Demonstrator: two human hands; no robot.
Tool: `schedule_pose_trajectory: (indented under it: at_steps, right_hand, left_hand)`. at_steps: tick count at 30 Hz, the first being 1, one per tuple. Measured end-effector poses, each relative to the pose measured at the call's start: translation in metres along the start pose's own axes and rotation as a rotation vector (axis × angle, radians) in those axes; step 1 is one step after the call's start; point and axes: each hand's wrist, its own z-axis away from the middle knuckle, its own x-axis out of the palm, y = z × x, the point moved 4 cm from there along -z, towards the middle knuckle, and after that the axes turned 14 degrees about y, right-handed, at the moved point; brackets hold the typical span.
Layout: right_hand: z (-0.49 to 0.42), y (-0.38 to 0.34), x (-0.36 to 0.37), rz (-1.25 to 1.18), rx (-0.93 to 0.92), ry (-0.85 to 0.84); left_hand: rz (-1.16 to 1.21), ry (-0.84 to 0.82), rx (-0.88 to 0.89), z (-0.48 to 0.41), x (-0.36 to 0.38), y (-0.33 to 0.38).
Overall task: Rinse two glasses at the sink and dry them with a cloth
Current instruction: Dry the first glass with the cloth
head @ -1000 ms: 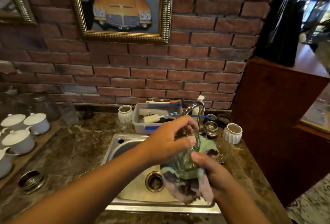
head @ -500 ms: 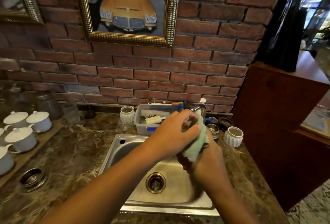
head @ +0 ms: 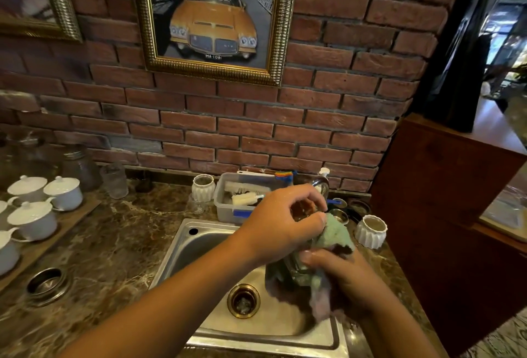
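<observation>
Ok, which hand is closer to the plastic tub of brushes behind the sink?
Left. The left hand is just in front of the right end of the tub; the right hand is nearer the person, over the sink, gripping the cloth.

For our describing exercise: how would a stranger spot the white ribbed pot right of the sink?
Find the stainless steel sink in the brown marble counter. Off its back right corner stands the white ribbed ceramic pot. Its twin stands left of the grey plastic tub.
</observation>
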Motion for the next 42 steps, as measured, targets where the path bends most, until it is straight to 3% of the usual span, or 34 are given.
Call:
schedule_pose_trajectory:
  at_steps: [4, 7, 9, 12, 16, 20, 23, 28, 31, 34, 37, 39, 42]
  right_hand:
    - [0.004, 0.015, 0.010, -0.436, 0.283, -0.168]
    - [0.007, 0.017, 0.017, -0.501, 0.290, -0.221]
    - [0.005, 0.019, 0.016, -0.492, 0.261, -0.160]
    - [-0.002, 0.020, 0.008, -0.291, 0.130, -0.002]
    - [-0.006, 0.010, 0.003, 0.214, -0.171, 0.203]
    - [-0.001, -0.009, 0.011, 0.613, -0.503, 0.357]
    - [0.003, -0.013, 0.016, 0.726, -0.525, 0.345]
    - [0.003, -0.016, 0.010, 0.719, -0.428, 0.202]
    - [0.009, -0.012, 0.005, 0.350, -0.249, 0.107]
    - [0.015, 0.003, 0.009, -0.180, 0.154, -0.040]
    - [0.023, 0.001, 0.027, -0.612, 0.343, -0.312]
    - [0.021, 0.002, 0.031, -0.647, 0.320, -0.320]
    - [0.007, 0.015, 0.015, -0.340, 0.170, -0.034]
  left_hand:
    - [0.097, -0.066, 0.099, 0.004, -0.005, 0.007]
    - [0.111, -0.122, 0.120, 0.004, -0.007, 0.005]
    - [0.084, -0.146, 0.089, 0.002, -0.008, -0.003]
    - [0.015, -0.095, 0.033, 0.000, -0.008, -0.014]
    - [-0.037, -0.017, -0.062, -0.002, -0.004, -0.014]
    - [-0.061, -0.069, -0.144, -0.006, -0.004, -0.012]
    - [-0.091, -0.092, -0.122, -0.004, -0.004, -0.011]
    - [0.055, -0.036, -0.052, 0.000, -0.008, -0.003]
    - [0.057, -0.065, 0.068, 0.001, -0.013, 0.006]
    - [0.117, -0.124, 0.120, 0.004, -0.013, 0.009]
    - [0.165, -0.162, 0.147, 0.007, -0.011, 0.010]
    - [0.165, -0.195, 0.134, 0.005, -0.010, 0.007]
    - [0.117, -0.212, 0.074, 0.000, -0.011, -0.009]
